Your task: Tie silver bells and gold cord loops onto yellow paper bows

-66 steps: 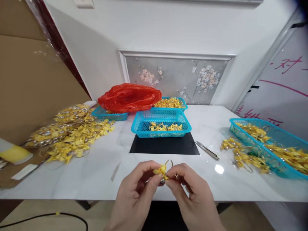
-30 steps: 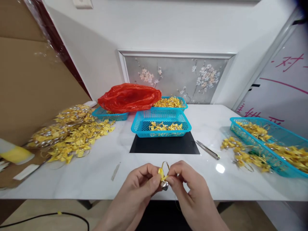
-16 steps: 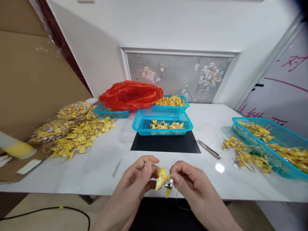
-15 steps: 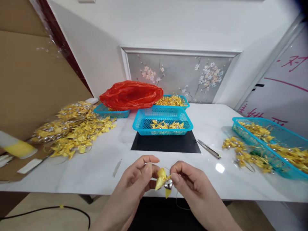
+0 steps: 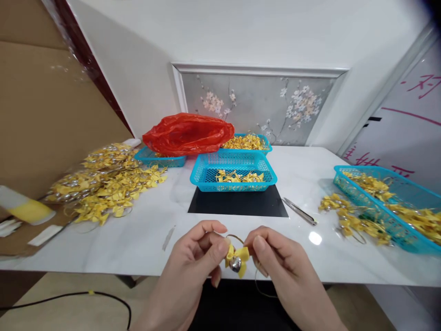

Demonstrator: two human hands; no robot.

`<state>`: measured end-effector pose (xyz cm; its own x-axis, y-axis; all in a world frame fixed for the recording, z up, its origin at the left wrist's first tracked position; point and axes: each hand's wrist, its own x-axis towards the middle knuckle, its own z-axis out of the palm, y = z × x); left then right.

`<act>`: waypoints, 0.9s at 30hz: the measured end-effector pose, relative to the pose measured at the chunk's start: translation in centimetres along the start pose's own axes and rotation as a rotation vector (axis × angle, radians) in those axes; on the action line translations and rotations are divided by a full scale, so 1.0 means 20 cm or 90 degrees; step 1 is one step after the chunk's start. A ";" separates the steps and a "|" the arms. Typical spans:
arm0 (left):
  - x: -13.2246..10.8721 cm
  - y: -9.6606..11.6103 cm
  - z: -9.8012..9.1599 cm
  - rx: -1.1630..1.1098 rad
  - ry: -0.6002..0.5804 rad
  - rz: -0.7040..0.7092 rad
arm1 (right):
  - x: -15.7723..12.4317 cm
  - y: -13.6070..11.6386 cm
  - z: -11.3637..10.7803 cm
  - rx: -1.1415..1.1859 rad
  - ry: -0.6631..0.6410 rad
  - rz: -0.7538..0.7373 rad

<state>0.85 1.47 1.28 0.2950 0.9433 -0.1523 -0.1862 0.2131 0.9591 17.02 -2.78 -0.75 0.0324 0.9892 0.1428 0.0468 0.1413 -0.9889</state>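
Note:
A small yellow ribbon bow [image 5: 243,253] with a shiny silver bell [image 5: 235,264] hangs between my hands, just over the table's front edge. My left hand [image 5: 203,257] pinches the bow's left side between thumb and fingers. My right hand [image 5: 275,257] is closed at the bow's right side, on a thin cord [image 5: 235,237] that arches from the bow to its fingers. A loose end of thin cord dangles below that hand. Exactly what lies between the right fingertips is partly hidden.
Ahead, a blue basket [image 5: 234,187] holding a few bows stands on a black mat [image 5: 237,204]. Silver thread snips [image 5: 299,211] lie right of it. Yellow bows [image 5: 113,193] are heaped at left. Another blue basket [image 5: 406,230] stands right, a red plastic bag [image 5: 188,135] behind.
The bow has turned, so its bell now faces me with the ribbon spread around it. The cord now shows as an arc above it. My right hand has shifted slightly right.

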 end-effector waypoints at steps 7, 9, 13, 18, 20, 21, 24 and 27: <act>-0.02 0.00 0.00 0.058 0.025 0.025 | 0.00 -0.03 0.01 -0.027 0.007 -0.010; -0.02 0.00 0.00 0.088 0.032 0.044 | 0.00 -0.02 0.01 -0.049 0.008 -0.028; -0.04 0.01 0.02 0.116 0.034 0.082 | -0.01 0.01 0.00 -0.035 0.004 -0.018; -0.11 0.05 0.08 0.107 0.095 0.079 | -0.02 0.00 0.01 -0.006 0.020 -0.036; -0.12 0.07 0.10 0.114 0.091 0.075 | -0.02 0.00 0.01 -0.007 0.034 -0.058; -0.12 0.08 0.10 0.123 0.088 0.079 | -0.03 0.00 0.02 -0.023 0.042 -0.080; -0.12 0.08 0.08 0.177 0.070 0.118 | -0.05 0.00 0.02 -0.135 0.120 -0.215; -0.11 0.07 0.05 0.247 0.066 0.168 | -0.08 0.00 0.05 -0.254 0.238 -0.351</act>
<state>0.91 -0.54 3.21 0.1860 0.9770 0.1045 0.1265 -0.1293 0.9835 16.03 -4.27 -1.01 0.2313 0.6911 0.6847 0.5072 0.5149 -0.6911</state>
